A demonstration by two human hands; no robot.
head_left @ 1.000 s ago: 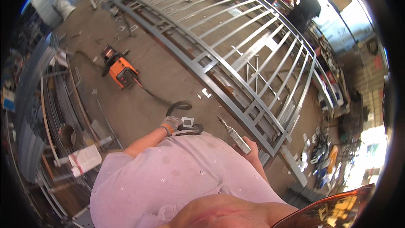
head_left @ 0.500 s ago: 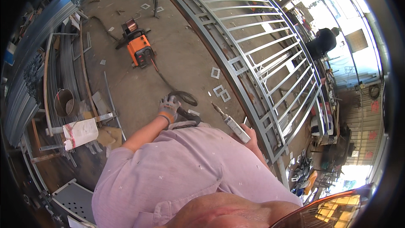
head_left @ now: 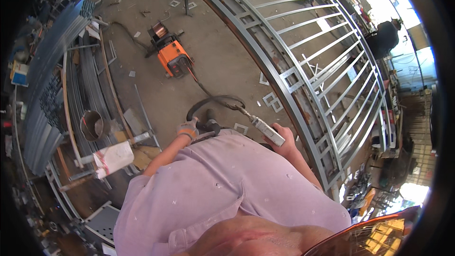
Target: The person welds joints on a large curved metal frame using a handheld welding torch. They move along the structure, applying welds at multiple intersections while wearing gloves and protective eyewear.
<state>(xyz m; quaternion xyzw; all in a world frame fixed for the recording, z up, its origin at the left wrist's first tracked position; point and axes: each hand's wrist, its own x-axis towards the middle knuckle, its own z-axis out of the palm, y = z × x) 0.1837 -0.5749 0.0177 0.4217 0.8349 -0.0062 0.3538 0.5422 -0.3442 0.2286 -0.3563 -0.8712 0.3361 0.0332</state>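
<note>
My left hand (head_left: pixel 187 130), in a grey and orange glove, is low in front of me, closed around a black cable (head_left: pixel 191 113). The cable bends into a loop ahead of the glove and runs on to an orange wire feeder (head_left: pixel 174 58) with a copper-coloured spool on the floor. My bare right hand (head_left: pixel 283 138) grips a white and grey handheld welding gun (head_left: pixel 265 129). Its narrow metal nozzle (head_left: pixel 243 111) points forward and left, close to the cable loop in this view. Part of my left fingers is hard to make out.
A long metal railing frame (head_left: pixel 303 90) with many bars stands close on my right. Square metal pieces (head_left: pixel 272 100) lie on the floor beside it. On the left are stacked metal tubes (head_left: pixel 57 90), a bucket (head_left: pixel 94 125) and a rack. Another person (head_left: pixel 385 38) is beyond the railing.
My left hand has closed around the cable and drawn back slightly; the cable loop has lifted and widened to the right. The welding gun is a little higher. The whole view has shifted.
</note>
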